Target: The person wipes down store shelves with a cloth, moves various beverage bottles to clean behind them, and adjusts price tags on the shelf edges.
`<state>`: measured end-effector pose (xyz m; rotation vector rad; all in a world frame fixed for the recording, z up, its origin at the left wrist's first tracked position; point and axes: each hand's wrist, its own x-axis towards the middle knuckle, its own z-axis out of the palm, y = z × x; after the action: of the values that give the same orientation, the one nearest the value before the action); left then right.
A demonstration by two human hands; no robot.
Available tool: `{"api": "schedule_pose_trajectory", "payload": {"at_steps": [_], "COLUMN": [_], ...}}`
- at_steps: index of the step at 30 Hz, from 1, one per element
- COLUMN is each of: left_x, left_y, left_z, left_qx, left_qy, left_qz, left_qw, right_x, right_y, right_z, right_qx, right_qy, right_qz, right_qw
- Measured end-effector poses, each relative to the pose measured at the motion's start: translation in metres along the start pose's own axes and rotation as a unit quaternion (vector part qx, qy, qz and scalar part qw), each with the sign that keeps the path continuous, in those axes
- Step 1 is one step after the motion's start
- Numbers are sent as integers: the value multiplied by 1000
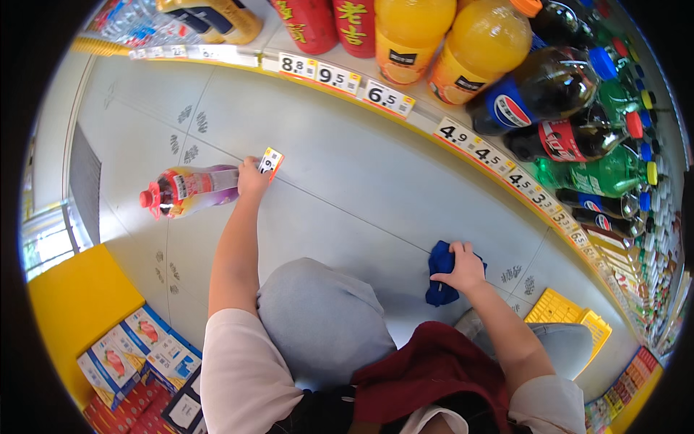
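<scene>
In the head view, my left hand (pixel 253 179) pinches a small printed price tag (pixel 271 162) at the base end of a large plastic drink bottle (pixel 203 188). The bottle has a red cap with a carry loop and a purple, red and yellow label. Its cap points to the left, and my hand covers its base end; whether my fingers also grip the bottle I cannot tell. To the right, my right hand (pixel 461 271) holds a crumpled dark-blue cloth (pixel 442 274) low over the tiled floor (pixel 325 217).
A shelf (pixel 428 111) with price tags curves across the top and right, carrying orange juice bottles (pixel 415 43), cola bottles (pixel 534 95) and red drink containers (pixel 355 27). A yellow plastic crate (pixel 558 312) sits beside my leg at right. Stacked boxed cartons (pixel 138 347) stand at lower left.
</scene>
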<state>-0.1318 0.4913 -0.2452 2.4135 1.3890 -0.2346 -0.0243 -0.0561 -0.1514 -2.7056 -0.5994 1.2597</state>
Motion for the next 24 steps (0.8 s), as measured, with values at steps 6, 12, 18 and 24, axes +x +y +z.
{"api": "schedule_pose_trajectory", "payload": {"at_steps": [6,12,18,24], "left_x": [-5,-59,-161,-298], "left_y": [-25,-11,79,161], "left_z": [18,3,-103,-296], "left_qx": [-63,-303,-447,-233], "left_qy": [-47,-114,-210,-190], "left_qz": [11,23,74,380], "left_qw": [997,946,866,874], "right_x": [2,15,21,28], "right_y": [-5,-8,-8,13], "right_z": [23,19,13,3], "right_qx": [-68,-80,-92,48], "right_qy": [-6,-53,-83,-134], "right_qz": [-62,-93,-83,91], "right_qw": [996,991,989,986]}}
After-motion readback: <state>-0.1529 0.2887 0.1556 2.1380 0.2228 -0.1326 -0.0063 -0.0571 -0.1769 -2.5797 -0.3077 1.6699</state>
